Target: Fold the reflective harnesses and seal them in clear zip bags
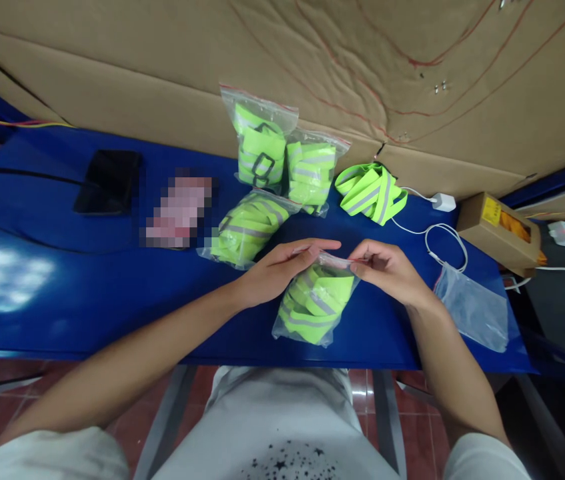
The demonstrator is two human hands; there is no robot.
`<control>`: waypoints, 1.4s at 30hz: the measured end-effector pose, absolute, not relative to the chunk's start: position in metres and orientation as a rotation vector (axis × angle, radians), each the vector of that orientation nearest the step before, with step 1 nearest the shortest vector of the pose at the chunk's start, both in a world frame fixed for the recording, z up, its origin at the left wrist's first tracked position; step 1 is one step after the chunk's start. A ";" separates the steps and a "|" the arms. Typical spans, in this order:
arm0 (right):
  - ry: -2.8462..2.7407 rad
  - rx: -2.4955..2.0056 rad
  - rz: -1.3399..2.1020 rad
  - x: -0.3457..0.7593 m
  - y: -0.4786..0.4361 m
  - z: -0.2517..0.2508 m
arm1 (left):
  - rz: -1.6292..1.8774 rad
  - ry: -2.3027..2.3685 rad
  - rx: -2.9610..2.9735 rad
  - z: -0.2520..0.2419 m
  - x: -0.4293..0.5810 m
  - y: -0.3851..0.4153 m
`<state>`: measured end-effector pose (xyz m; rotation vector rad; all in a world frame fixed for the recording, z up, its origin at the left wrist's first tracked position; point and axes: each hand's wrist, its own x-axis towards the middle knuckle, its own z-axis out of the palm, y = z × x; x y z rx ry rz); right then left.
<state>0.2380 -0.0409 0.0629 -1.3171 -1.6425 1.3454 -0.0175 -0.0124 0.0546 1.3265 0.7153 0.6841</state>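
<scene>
A clear zip bag (316,303) with a folded neon-yellow reflective strap inside lies near the table's front edge. My left hand (282,270) pinches the bag's top strip between thumb and fingers at its left end, the index finger stretched along it. At the right end of the same strip, my right hand (385,267) is closed with thumb and fingertips on the red-edged seal. Just beyond my left hand rests another filled bag (249,227). Behind it are two more bagged straps, one upright bag (261,147) and one bag beside it (311,170).
A loose reflective strap (372,193) lies behind my right hand. An unfilled zip bag (472,307) is at the right, near a cardboard box (499,230) and a white charger (443,202) with its cable. A black phone-like device (108,181) sits on the blue table (112,280).
</scene>
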 end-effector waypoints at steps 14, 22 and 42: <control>-1.686 -1.436 1.480 0.248 -0.038 0.062 | 0.591 0.729 1.356 0.047 -0.018 -0.003; -1.774 -1.410 1.477 0.242 -0.036 0.064 | 0.605 0.789 1.546 0.047 -0.015 -0.006; -1.850 -1.354 1.406 0.244 -0.034 0.063 | 0.777 0.856 1.795 0.046 -0.016 -0.019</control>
